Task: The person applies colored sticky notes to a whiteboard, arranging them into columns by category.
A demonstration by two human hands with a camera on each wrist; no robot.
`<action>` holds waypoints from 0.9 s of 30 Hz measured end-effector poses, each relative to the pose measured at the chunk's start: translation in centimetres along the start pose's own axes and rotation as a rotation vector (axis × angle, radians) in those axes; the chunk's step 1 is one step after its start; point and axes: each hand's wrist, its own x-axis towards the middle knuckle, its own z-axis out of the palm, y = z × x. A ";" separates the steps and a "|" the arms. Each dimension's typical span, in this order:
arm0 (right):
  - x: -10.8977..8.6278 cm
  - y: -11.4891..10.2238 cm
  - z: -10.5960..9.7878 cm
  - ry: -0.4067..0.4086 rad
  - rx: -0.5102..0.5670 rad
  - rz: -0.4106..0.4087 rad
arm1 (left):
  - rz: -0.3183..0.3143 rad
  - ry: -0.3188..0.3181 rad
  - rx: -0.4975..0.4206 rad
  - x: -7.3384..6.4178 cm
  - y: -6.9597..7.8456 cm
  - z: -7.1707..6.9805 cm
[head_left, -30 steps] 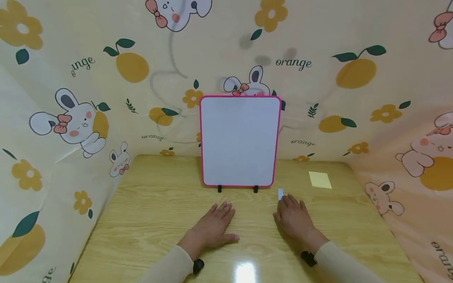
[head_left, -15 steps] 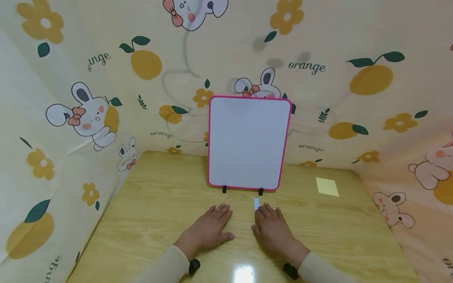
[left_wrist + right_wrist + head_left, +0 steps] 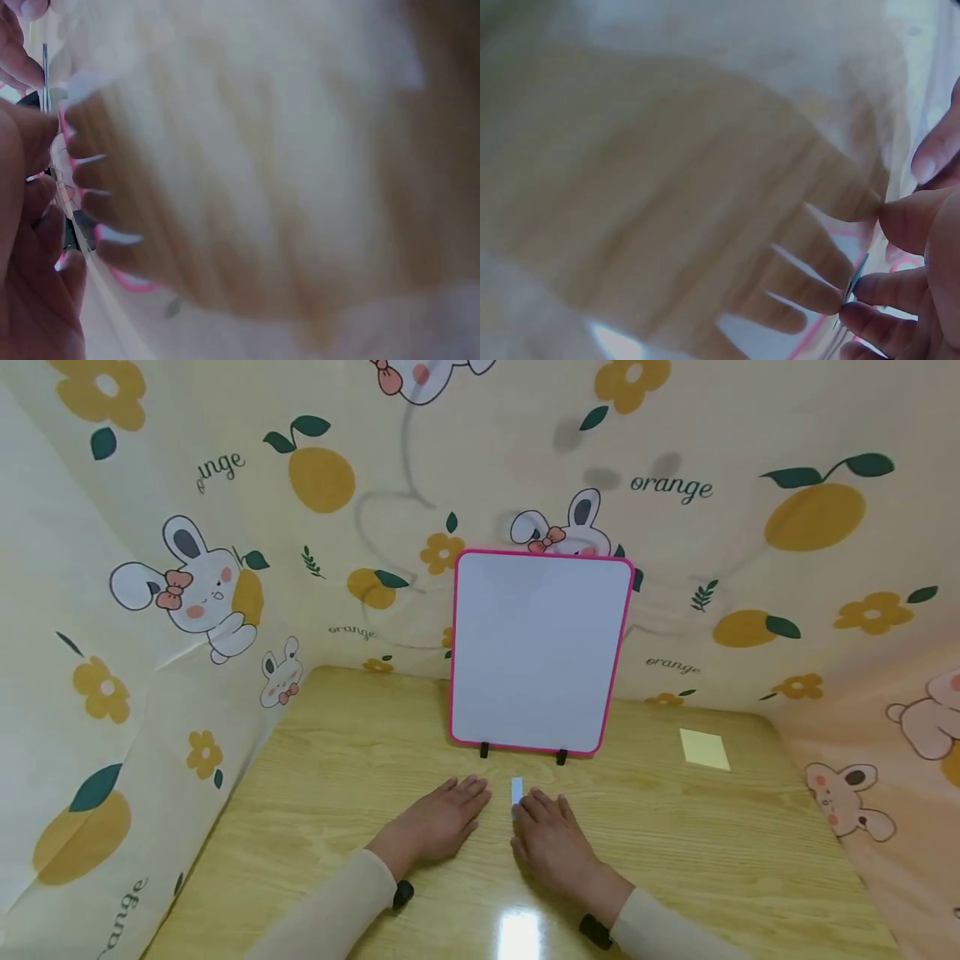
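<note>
A small, narrow light-blue strip (image 3: 517,790) lies on the wooden table in front of a whiteboard. My right hand (image 3: 553,843) covers its near end, palm down. In the right wrist view, the index and middle fingertips (image 3: 866,289) touch the thin strip (image 3: 855,277), while the thumb (image 3: 904,217) stays apart from it. My left hand (image 3: 438,818) rests flat on the table just left of the strip, its fingers straight and holding nothing. In the left wrist view this hand (image 3: 37,247) fills the left edge.
The pink-framed whiteboard (image 3: 538,652) stands upright behind the hands on two black feet (image 3: 561,757). A pale yellow square of paper (image 3: 705,750) lies at the back right of the wooden table (image 3: 337,735). Patterned cloth (image 3: 360,535) with rabbits and oranges walls the table at back and sides.
My right hand has slid left across the table, the strip moving with it toward the left hand. The left thumb has drawn in toward its fingers. The head view has shifted slightly.
</note>
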 end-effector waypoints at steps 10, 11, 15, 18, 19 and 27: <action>0.1 -1.2 0.2 -0.023 -0.020 -0.046 | 0.063 -0.011 -0.017 0.3 -1.1 -0.5; 0.2 -1.2 0.2 -0.025 -0.018 -0.048 | 0.068 -0.015 -0.017 0.4 -1.2 -0.6; 0.4 -1.5 0.2 -0.032 -0.008 -0.059 | 0.092 -0.030 0.010 0.5 -1.6 -0.9; 0.5 -1.7 0.2 -0.043 -0.021 -0.061 | 0.112 -0.043 0.022 0.6 -1.8 -0.9; 0.5 -1.7 0.2 -0.048 -0.028 -0.060 | 0.117 -0.049 0.018 0.7 -1.9 -1.0; 0.3 -1.9 0.1 -0.054 -0.049 -0.053 | 0.137 -0.089 0.050 1.2 -2.0 -1.3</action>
